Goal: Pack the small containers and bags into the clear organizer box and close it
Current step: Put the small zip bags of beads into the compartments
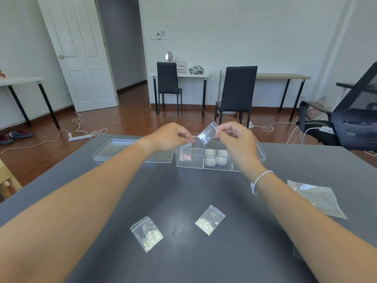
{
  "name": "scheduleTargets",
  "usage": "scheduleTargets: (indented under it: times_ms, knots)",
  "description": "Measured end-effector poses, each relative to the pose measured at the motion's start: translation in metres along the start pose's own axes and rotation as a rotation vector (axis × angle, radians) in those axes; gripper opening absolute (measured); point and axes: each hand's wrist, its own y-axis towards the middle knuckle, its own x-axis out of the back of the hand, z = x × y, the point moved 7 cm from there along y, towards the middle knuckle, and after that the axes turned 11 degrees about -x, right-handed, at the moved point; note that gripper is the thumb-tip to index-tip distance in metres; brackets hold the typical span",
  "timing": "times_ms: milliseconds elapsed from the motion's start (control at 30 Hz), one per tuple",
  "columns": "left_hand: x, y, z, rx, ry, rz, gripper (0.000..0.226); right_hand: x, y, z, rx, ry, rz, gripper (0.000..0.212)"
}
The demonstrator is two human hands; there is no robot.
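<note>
- Clear plastic, holographic flakes inside — that is the small zip bag (207, 133) pinched by its top edge in the right hand (234, 135), thumb and forefinger closed on it, remaining fingers curled. It hangs tilted in the air above the organizer box, touching nothing else.
- Right wrist carries a white cord bracelet (259, 181).
- Left hand (171, 137) is likewise closed in a pinch, holding a second clear bag (185, 151) by its upper edge. This bag hangs upright with its lower part inside the left compartment of the box; whether it rests on the floor of that compartment cannot be determined.
- Clear organizer box (204, 168) stands open on the grey table (183, 190), directly below both hands. Its middle compartment holds four small round containers (216, 158), set close together in two rows.
- Box lid (114, 150) lies flat on the table, just beside the box on its left.
- Nearer the person, two more small bags with pale flakes lie flat and well apart — one to the left (146, 233), one to the right (210, 220).
- Larger clear bag (318, 198) lies at the right side of the table, apart from the rest.
</note>
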Motion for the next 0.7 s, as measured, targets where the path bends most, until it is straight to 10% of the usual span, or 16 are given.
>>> scheduleTargets:
  times_ms: [700]
  knots:
    - [0.017, -0.041, 0.004, -0.075, 0.0, -0.213, 0.014, -0.008, 0.003, 0.002, 0.022, -0.175, -0.006, 0.016]
